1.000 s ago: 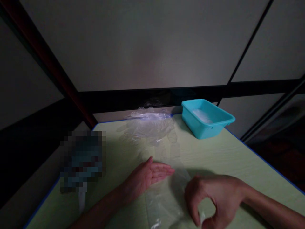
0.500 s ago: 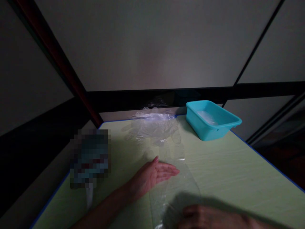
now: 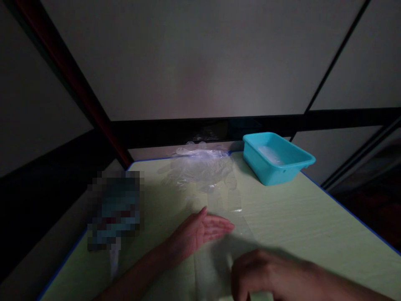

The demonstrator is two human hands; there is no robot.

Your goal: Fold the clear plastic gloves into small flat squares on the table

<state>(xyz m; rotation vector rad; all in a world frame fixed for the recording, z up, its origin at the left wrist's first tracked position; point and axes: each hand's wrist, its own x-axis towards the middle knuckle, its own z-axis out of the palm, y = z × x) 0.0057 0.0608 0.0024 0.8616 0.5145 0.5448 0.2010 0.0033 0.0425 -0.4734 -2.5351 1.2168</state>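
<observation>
My left hand [image 3: 200, 232] lies on its edge on a flat piece of clear thin plastic [image 3: 206, 271], with its fingers stretched out together and its thumb up. Closer to me, my right hand [image 3: 257, 271] is closed, fingers curled downward over the near part of the plastic. What its fingertips hold, if anything, is hidden. Beyond the left hand, a crumpled pile of clear disposable plastic gloves [image 3: 203, 167] lies near the table's far edge. The outline of the flat plastic is faint, and its kind is unclear.
A turquoise plastic basin [image 3: 278, 173] stands at the back right with something clear inside. On the left is a blurred-out item [image 3: 115, 213] with a pale strip below it. The light green table [image 3: 313, 217] has blue edging and meets a panelled wall [image 3: 200, 62].
My right hand has moved up and slightly away from me, its fingers curled. My left hand stays in place on the plastic. The view has shifted slightly.
</observation>
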